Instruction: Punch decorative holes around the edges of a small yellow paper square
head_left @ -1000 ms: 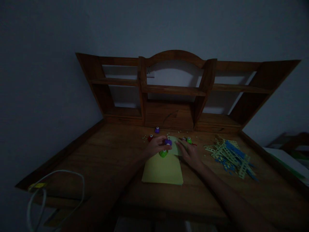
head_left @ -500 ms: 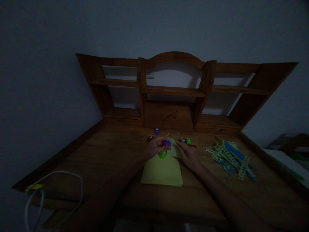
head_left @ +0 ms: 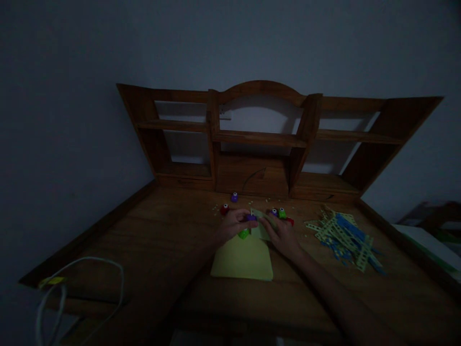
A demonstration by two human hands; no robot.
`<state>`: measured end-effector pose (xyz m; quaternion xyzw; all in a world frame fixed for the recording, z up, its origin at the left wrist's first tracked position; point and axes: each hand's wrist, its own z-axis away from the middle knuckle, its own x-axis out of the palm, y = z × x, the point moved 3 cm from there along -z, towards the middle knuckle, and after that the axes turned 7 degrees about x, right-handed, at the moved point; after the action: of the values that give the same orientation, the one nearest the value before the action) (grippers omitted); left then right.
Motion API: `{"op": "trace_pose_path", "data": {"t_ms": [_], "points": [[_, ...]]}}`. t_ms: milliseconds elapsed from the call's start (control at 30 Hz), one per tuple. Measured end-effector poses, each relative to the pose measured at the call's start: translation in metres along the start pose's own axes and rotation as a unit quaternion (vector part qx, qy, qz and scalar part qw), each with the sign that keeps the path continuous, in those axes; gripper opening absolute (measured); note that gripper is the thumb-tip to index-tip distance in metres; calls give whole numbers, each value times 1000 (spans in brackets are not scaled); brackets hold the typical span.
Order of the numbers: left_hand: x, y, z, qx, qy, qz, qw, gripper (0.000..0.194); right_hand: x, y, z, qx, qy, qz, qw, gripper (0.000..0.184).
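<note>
My left hand is closed around a small purple craft punch, which meets the left edge of a pale yellow paper sheet. On the right side of that sheet, my right hand pinches it between thumb and fingers. Below my left fingers a green punch, partly covered, sits on a stack of yellow paper. Just beyond my right hand stand another purple punch, a green punch and a partly hidden red one.
A red punch and a purple punch stand farther back, among tiny paper bits. To the right lies a pile of yellow and blue perforated strips. A wooden shelf unit backs the desk; a white cable loops at left.
My left hand and the purple punch have shifted slightly right and down, covering more of the green punch. My right hand still holds the sheet. The whole view has dropped slightly.
</note>
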<state>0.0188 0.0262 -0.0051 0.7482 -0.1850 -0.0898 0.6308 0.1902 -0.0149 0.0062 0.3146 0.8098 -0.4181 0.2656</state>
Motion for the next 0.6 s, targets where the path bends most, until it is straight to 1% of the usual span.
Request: {"op": "trace_pose_path", "data": {"t_ms": [67,200,300,400,500,600], "points": [[1,2,0,3,-5,8,1000,43,-3,1,-1,10,11,4,1000,27],[-4,5,-2,11,15,6,1000,43,-8,3,-4,29,27,-9,999,27],[-11,1,-5,18,50,17,998,40,-12,5,-5,44,54,0,998,29],[-19,-6,-9,6,98,33,995,38,-16,4,-6,48,76,9,996,31],[-27,-11,-16,-1,129,97,987,33,-20,3,-6,48,91,16,995,32],[-33,-14,-22,-8,151,167,974,28,-21,1,-5,44,87,10,995,31]]}}
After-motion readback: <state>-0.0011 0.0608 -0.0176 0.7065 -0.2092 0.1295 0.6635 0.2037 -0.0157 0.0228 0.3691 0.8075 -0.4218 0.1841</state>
